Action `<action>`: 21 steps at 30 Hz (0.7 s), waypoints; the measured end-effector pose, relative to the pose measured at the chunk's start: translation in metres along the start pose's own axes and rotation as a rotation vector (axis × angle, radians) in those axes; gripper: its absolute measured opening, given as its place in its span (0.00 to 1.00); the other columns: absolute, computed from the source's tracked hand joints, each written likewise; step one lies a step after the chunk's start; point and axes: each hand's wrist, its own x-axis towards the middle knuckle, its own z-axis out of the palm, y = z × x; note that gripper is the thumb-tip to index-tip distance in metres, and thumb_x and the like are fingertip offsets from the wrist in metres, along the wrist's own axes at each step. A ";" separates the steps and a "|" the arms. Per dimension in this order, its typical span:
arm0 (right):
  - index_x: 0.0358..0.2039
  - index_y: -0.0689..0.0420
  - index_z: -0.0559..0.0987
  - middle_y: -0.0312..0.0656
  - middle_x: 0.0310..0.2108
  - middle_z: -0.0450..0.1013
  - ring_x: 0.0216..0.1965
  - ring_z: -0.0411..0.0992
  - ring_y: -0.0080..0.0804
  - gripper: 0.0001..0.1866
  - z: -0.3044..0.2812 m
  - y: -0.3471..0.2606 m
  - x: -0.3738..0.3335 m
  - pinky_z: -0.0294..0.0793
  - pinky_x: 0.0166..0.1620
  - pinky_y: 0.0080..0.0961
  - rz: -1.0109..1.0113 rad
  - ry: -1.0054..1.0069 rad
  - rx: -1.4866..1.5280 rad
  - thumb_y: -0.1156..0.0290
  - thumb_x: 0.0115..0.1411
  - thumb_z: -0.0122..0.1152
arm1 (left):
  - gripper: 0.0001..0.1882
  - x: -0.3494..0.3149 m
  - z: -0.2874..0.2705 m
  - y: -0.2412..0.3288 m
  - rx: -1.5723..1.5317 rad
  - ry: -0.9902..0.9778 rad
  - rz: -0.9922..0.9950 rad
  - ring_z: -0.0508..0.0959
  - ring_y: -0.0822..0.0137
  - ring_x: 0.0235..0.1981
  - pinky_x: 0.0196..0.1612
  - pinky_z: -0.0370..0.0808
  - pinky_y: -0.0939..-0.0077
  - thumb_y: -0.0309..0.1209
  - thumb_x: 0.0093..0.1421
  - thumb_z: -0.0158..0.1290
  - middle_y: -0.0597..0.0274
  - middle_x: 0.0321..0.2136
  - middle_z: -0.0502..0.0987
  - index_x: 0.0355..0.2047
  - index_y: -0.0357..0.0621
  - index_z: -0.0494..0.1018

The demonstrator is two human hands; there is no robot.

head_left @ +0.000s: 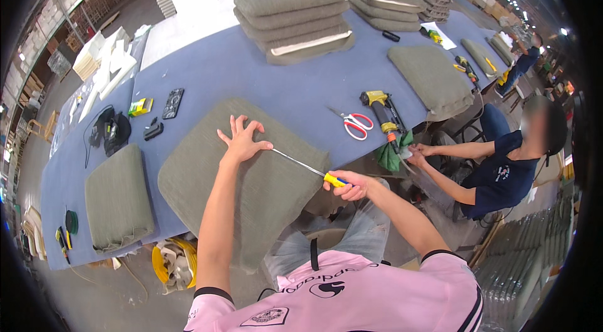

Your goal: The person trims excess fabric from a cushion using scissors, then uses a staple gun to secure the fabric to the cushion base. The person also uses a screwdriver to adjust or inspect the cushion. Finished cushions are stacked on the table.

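Note:
A large grey-green upholstered cushion point(207, 137) lies in front of me, reaching over the near edge of the blue-covered table. My left hand point(241, 141) rests on it with fingers spread, the thumb close to the shaft's tip. In my right hand point(353, 186), at the cushion's right side, is a long screwdriver point(334, 179) with a yellow and blue handle. Its metal shaft slants over the fabric toward my left thumb. Whether the tip touches the thumb or only the cloth cannot be made out.
Red-handled scissors point(357, 126) and a yellow staple gun point(380, 111) lie on the table point(207, 71) to the right. Left are a smaller cushion point(119, 197), a phone point(173, 103) and a yellow box point(141, 107). Cushion stacks point(289, 18) stand behind. A co-worker point(502, 168) sits at right.

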 end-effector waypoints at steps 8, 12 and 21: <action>0.60 0.58 0.78 0.31 0.18 0.65 0.12 0.59 0.16 0.29 0.042 0.042 0.007 0.58 0.15 0.17 -0.300 0.311 -0.581 0.44 0.80 0.49 | 0.13 -0.059 -0.048 0.007 -0.550 0.026 0.236 0.82 0.60 0.58 0.64 0.73 0.66 0.35 0.67 0.64 0.54 0.52 0.87 0.45 0.38 0.84; 0.50 0.54 0.85 0.30 0.23 0.74 0.20 0.68 0.13 0.18 0.087 0.019 -0.022 0.65 0.23 0.18 -0.624 0.894 -1.120 0.52 0.76 0.62 | 0.12 -0.190 -0.071 -0.038 -0.273 0.753 -0.084 0.82 0.57 0.58 0.64 0.74 0.62 0.29 0.70 0.59 0.51 0.51 0.85 0.50 0.36 0.82; 0.60 0.58 0.81 0.56 0.52 0.80 0.56 0.76 0.59 0.26 0.072 -0.081 0.003 0.75 0.58 0.53 -1.097 1.557 -2.062 0.54 0.69 0.66 | 0.39 -0.303 0.049 -0.105 -1.628 0.599 -0.704 0.83 0.57 0.52 0.54 0.81 0.60 0.57 0.70 0.61 0.53 0.54 0.82 0.66 0.37 0.73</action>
